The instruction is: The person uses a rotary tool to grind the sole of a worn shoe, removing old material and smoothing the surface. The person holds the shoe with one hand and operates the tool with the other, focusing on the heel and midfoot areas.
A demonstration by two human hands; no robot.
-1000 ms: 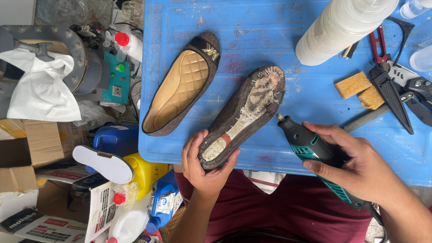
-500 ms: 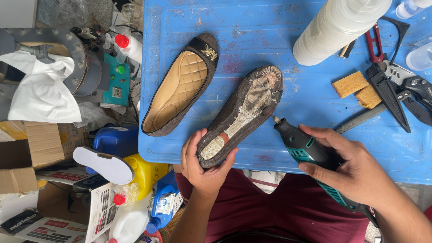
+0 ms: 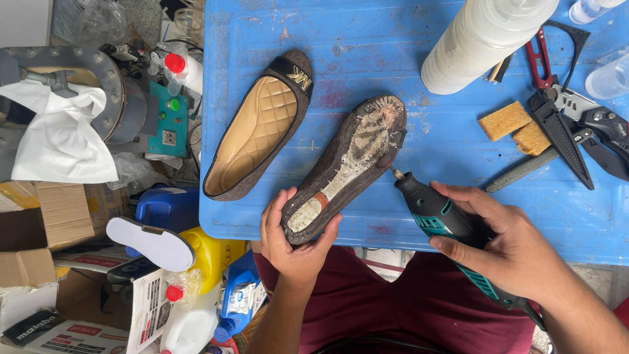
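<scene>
A: Item one, left hand [image 3: 296, 244]. State?

B: Fingers wrapped round the heel end of the shoe [image 3: 347, 167], thumb on one edge, fingers on the other. The shoe is sole up, toe pointing away over the blue table [image 3: 367, 39], heel lifted at the table's near edge. Sole is scuffed pale down the middle, with ragged bits at the toe rim.

A: Item two, right hand [image 3: 517, 252].

B: Closed round a black and teal rotary tool [image 3: 445, 223]. The bit sits just beside the shoe's toe edge; whether it touches, I cannot tell.

A: Handling notes for the grinding?

B: My judgement: keep the heel grip firm so the shoe cannot twist, bring the bit in lightly along the rim, and keep it well away from the left thumb. Work the loose residue only, not the upper.

A: Nearby stock?

B: Second shoe [image 3: 259, 134], upright, quilted insole showing, left of the first and apart from it. Two sponge blocks [image 3: 517, 128], pliers [image 3: 606, 128] and a white roll [image 3: 485, 39] at the far right.
</scene>
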